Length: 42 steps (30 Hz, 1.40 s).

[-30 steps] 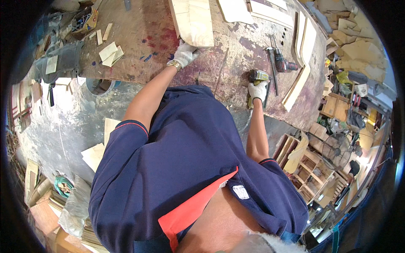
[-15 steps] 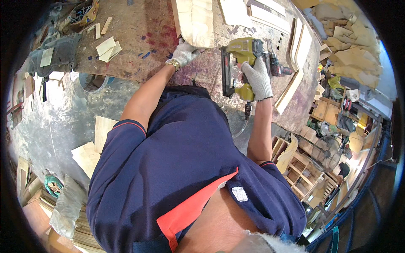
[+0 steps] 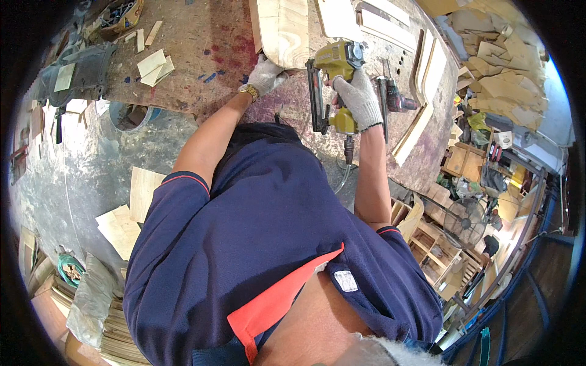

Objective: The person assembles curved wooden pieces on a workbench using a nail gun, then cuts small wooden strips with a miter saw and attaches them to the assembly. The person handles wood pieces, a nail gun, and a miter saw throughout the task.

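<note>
My right hand (image 3: 360,100), in a pale work glove, is wrapped round the grip of an olive-green pneumatic nail gun (image 3: 337,59). The tool is held above the workbench (image 3: 207,91), with an air hose (image 3: 347,174) at its lower end. At the near end of a pale wooden board with rounded corners (image 3: 287,30), my gloved left hand (image 3: 267,75) is closed on the near left corner. Its fingertips are partly hidden by the wood.
A cordless drill (image 3: 400,102) lies right of the nail gun. Curved wooden strips (image 3: 430,70) and a flat pale panel (image 3: 339,18) rest farther right. Thin wood scraps (image 3: 155,67) and a box of small parts (image 3: 122,17) are at the left.
My right hand has moved the nail gun a little left and away from me, toward the board's end. My left hand stays at the board's corner.
</note>
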Available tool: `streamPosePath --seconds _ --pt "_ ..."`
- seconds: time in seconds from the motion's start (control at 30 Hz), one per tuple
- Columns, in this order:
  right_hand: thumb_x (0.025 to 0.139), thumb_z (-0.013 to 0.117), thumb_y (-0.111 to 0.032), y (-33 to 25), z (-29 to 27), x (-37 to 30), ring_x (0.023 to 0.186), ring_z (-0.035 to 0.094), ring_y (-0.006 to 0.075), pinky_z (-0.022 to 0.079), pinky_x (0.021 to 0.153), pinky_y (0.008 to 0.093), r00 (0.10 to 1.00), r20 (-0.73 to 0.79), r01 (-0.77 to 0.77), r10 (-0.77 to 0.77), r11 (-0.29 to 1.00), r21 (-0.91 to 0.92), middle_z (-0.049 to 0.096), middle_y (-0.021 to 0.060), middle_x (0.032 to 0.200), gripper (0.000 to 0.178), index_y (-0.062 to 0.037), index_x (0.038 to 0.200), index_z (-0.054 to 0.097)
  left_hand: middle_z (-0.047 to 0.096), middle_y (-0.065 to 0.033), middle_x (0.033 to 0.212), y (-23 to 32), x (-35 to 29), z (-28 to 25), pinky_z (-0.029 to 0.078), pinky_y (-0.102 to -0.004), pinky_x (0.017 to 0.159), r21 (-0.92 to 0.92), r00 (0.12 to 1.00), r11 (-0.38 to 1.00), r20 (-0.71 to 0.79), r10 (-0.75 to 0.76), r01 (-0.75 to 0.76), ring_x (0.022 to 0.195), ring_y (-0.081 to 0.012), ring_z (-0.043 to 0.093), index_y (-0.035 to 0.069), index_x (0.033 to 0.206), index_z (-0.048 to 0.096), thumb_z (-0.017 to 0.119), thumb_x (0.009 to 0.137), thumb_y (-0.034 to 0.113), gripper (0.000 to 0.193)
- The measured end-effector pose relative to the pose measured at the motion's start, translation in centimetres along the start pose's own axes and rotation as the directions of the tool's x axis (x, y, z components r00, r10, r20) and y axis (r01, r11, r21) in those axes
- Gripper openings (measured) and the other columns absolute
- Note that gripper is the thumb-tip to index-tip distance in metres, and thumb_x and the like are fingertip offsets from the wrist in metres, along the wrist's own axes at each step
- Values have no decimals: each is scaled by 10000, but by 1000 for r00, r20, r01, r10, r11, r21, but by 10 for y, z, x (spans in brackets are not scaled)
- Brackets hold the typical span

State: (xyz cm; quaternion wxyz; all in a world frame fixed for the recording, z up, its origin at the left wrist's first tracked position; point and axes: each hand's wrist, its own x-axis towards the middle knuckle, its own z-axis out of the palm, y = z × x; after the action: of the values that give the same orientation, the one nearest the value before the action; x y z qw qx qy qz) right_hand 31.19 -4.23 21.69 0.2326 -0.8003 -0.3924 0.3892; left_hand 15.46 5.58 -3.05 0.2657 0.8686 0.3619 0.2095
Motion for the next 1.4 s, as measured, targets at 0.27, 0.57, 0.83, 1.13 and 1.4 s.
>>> streamPosePath --seconds 0.27,0.57,0.83,1.13,1.4 --pt "938 590 -95 3 9 5 539 624 120 522 475 286 999 -2 37 -37 999 -12 729 113 937 366 32 1271 506 690 -155 1279 -2 1 1 347 -508 1170 -43 997 998 -57 43 -45 1229 -367 612 203 1354 649 716 921 290 446" --pt "922 604 -121 0 16 10 533 635 136 528 489 295 1000 -6 11 -12 990 -137 724 108 926 400 32 1274 494 718 -136 1229 -4 0 3 345 -525 1171 -55 995 997 -79 58 -62 1214 -369 627 195 1311 676 698 945 313 384" --pt "907 619 -148 -6 17 8 546 641 138 534 505 320 999 -17 32 -36 980 -195 703 101 880 398 23 1256 533 703 -169 1237 2 0 -4 393 -517 1144 -73 999 997 -28 -40 38 1197 -381 631 192 1349 648 698 940 328 434" --pt "858 671 -97 -5 22 5 606 688 197 563 555 362 999 16 52 -51 998 -46 710 163 870 450 38 1257 514 667 -173 1308 -5 2 3 376 -482 1163 -39 1000 999 -8 25 -25 1253 -402 590 209 1407 594 715 917 318 517" --pt "851 677 -81 -10 28 5 587 686 184 558 534 350 998 -5 68 -68 997 -45 703 141 785 346 63 1154 591 643 -167 1344 -13 3 7 344 -519 1174 -59 999 997 9 42 -42 1360 -400 488 179 1428 567 737 878 254 580"
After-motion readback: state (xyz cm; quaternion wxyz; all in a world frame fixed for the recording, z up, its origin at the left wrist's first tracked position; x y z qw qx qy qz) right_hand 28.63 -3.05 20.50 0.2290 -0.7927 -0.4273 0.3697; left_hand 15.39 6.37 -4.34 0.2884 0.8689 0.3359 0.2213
